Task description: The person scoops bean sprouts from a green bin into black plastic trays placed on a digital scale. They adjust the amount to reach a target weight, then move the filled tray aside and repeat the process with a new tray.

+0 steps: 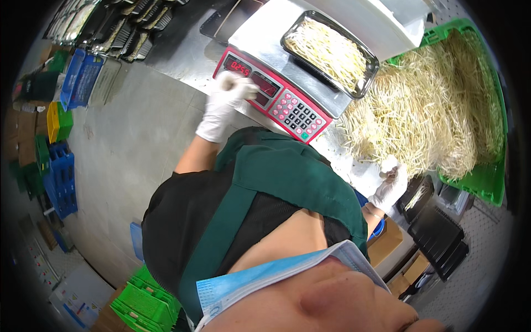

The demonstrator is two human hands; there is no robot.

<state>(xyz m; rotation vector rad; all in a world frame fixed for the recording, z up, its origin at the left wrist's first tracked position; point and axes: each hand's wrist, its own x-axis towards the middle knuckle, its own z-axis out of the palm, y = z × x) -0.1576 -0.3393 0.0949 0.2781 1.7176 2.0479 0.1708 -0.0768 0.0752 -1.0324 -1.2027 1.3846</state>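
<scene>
My left hand [232, 97], in a white glove, hovers over the lit display end of a red electronic scale [286, 101]. Its fingers are curled in, and no object shows in them. On the scale's metal pan [257, 39] rests a black plastic tray [371, 79] filled with bean sprouts [327, 52]. To the right, my white-gloved right hand [390, 184] is at the near edge of a large heap of bean sprouts [398, 112]. Its fingers are bent; whether any sprouts are between them cannot be made out.
The heap spills from a tipped green crate [481, 182] onto the metal table [336, 153]. Behind the scale stands a white box [373, 25]. Several filled trays [137, 45] sit at far left; empty black trays [435, 232] are at right. Blue crates [81, 76] stand along the left.
</scene>
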